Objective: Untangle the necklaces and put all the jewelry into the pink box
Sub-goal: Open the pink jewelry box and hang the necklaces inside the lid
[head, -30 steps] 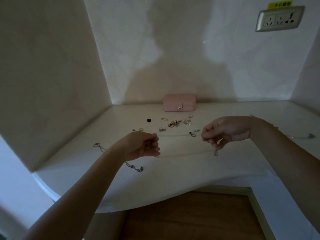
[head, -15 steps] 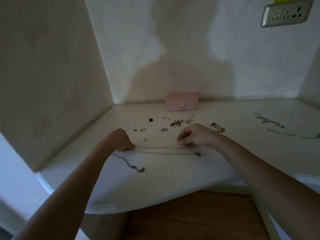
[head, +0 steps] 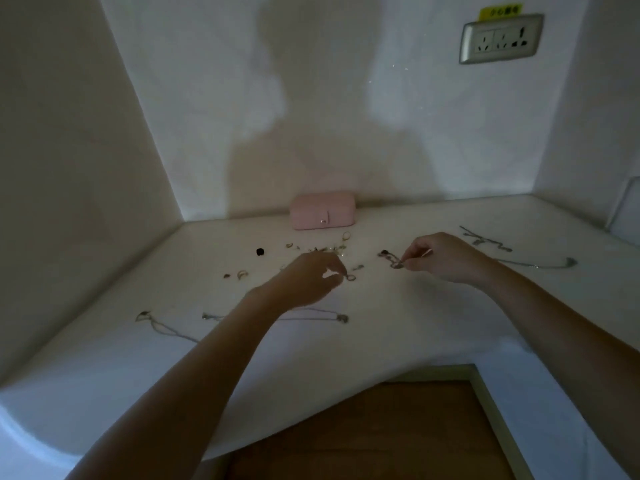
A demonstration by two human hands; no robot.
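The closed pink box stands against the back wall on the white counter. My left hand hovers over the counter, thumb and forefinger pinching a small ring. My right hand pinches one end of a small tangled chain lying on the counter. A thin necklace lies laid out below my left arm, and another necklace lies at the left. Two silver necklaces lie at the right. Several rings and earrings are scattered in front of the box.
A small black piece and two rings lie left of centre. Walls close in the counter at the left and back, with a socket plate high on the right. The counter's curved front edge drops to a wooden floor.
Both hands let go of the thin necklace, now laid out on the counter, and moved farther back. The left hand took a ring, the right hand took the small chain.
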